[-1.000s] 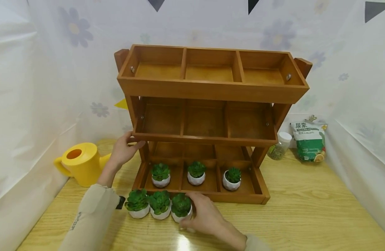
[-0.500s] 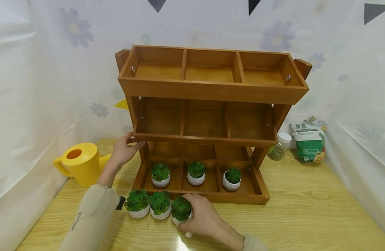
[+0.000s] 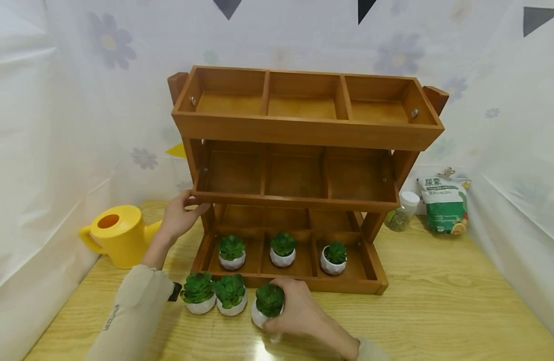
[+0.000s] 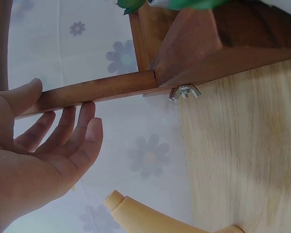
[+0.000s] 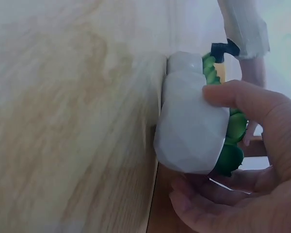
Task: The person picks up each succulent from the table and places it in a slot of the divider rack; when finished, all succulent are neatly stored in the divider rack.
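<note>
My right hand (image 3: 301, 310) holds a potted succulent (image 3: 269, 301) by its white faceted pot, thumb on one side and fingers on the other. In the right wrist view that pot (image 5: 191, 128) is right at the tabletop. Just left of it, two similar succulents (image 3: 198, 292) (image 3: 230, 293) stand side by side before the wooden plant shelf (image 3: 304, 133). With my left hand (image 3: 179, 218) I grip the shelf's left leg; the left wrist view has the thumb above the wooden leg (image 4: 106, 87) and the fingers curled below.
Three small succulents (image 3: 232, 250) (image 3: 283, 248) (image 3: 334, 256) sit in the shelf's lowest tray, one per compartment. A yellow watering can (image 3: 123, 235) stands at left. Behind the shelf's right side are a white-lidded jar (image 3: 403, 213) and a green-and-white bag (image 3: 445, 205).
My right hand has closed round the rightmost front succulent and shifted it slightly right, opening a gap from its neighbour. The left hand stays on the shelf leg.
</note>
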### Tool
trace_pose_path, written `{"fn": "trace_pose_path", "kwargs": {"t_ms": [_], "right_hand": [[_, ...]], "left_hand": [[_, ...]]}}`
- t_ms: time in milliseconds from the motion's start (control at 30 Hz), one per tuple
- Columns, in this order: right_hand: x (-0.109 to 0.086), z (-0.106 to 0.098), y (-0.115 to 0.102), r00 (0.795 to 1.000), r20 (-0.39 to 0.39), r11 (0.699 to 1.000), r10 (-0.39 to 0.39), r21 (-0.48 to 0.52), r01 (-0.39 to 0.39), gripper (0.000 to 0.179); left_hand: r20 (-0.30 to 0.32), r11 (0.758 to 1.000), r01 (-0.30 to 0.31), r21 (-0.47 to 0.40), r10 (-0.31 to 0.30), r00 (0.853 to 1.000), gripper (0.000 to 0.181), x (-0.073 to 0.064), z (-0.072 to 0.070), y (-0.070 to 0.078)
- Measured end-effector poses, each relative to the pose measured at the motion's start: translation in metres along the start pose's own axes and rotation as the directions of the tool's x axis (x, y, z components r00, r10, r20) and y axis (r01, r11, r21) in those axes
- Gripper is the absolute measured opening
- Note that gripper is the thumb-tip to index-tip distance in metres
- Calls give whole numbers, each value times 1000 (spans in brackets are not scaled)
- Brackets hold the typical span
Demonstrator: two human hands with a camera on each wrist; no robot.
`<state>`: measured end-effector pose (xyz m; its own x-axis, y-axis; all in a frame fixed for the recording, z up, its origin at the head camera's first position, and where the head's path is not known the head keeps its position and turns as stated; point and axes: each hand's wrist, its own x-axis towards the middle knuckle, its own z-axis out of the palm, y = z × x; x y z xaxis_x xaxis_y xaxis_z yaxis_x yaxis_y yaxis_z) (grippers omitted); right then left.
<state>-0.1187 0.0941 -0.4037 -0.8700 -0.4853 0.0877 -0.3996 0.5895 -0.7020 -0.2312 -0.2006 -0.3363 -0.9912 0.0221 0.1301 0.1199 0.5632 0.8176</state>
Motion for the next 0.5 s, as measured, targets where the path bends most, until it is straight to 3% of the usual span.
{"fn": "trace_pose_path", "kwargs": {"t_ms": [267, 500], "right_hand": [[-1, -18, 0, 998, 45, 993, 40, 109, -44, 57], [5, -44, -9, 995, 70, 989, 76, 125, -84, 71]], "left_hand": [[-1, 1000, -6, -3, 6, 1000, 56, 0, 0, -1], [5, 1000, -4, -2, 4, 1000, 56, -1, -1, 1]]}}
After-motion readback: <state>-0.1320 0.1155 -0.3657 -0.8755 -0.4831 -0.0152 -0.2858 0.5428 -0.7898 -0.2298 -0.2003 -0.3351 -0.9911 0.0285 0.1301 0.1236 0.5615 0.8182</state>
